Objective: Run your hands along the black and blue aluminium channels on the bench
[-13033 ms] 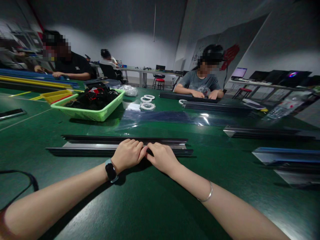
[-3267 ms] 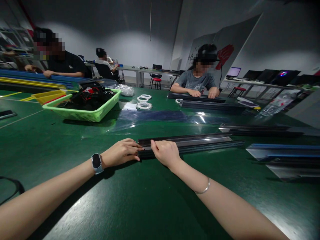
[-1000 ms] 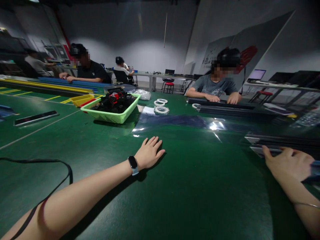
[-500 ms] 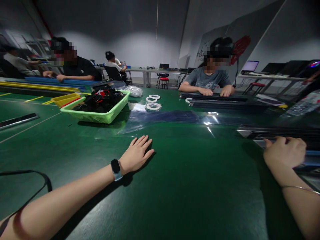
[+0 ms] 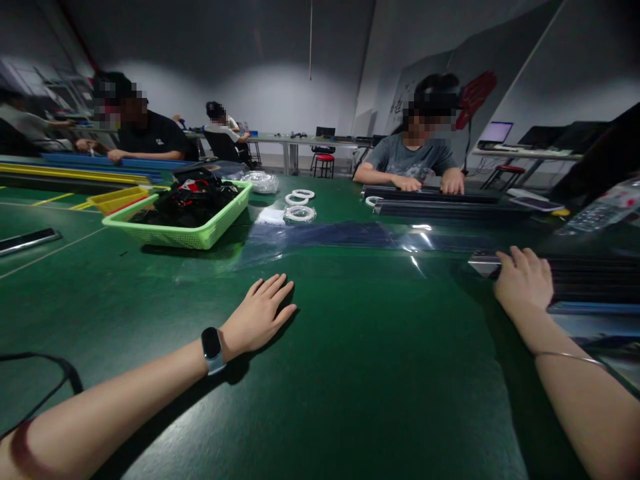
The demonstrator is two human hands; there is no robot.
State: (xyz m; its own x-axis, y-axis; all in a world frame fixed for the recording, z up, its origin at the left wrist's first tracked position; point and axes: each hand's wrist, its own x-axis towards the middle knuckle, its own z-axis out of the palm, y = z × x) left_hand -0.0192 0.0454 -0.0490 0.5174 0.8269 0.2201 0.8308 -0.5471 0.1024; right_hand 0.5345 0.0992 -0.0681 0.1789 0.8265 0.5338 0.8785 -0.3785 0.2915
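My left hand (image 5: 257,315) lies palm down on the green table (image 5: 360,373), its fingers spread and nothing in it. At the right, my right hand (image 5: 525,280) rests over the near ends of dark metal profiles (image 5: 590,273), with its fingers curved across them; its fingertips are partly hidden behind the profiles. A blue-edged profile (image 5: 595,308) lies just to the right of that wrist. Beyond my left hand, a clear plastic film (image 5: 330,235) stretches across the table.
A green basket (image 5: 200,233) of black and red items stands at the left beside a yellow tray (image 5: 120,199). White rings (image 5: 300,213) lie behind the film. Across the table, a person's hands (image 5: 453,181) touch more dark profiles (image 5: 440,208). A bottle (image 5: 605,207) lies far right.
My right hand has moved left and forward along the dark profiles, toward their ends. The view has shifted slightly; my left hand still lies flat on the table.
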